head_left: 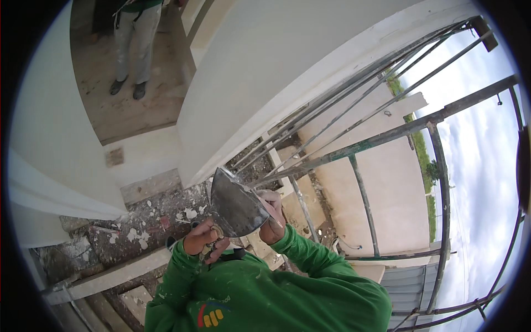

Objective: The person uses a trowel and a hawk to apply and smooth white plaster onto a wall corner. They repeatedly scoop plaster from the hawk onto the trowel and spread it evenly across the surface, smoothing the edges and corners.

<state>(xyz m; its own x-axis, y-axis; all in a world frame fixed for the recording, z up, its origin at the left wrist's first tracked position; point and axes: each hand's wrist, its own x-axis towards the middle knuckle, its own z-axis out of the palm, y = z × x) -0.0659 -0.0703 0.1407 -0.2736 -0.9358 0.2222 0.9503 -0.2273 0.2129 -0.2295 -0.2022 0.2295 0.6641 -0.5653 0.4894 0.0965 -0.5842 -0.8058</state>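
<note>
A broad, grey metal trowel (238, 206), its blade smeared with pale residue along the edges, is held up in front of my chest. My left hand (202, 242) is closed at its lower left corner, fingers curled around what looks like the handle. At the blade's opposite edge, my right hand (272, 214) grips from the side, with part of its fingers hidden behind the metal. Whitish dust coats the right fingers. Both of my arms are in green sleeves with pale specks.
Metal scaffold bars (359, 145) run along the right, with a pale wall beyond. A white wall (249, 66) rises ahead. Another person (133, 41) stands in the doorway at upper left. White plaster bits (138, 237) litter the ground below, near a pale beam (110, 281).
</note>
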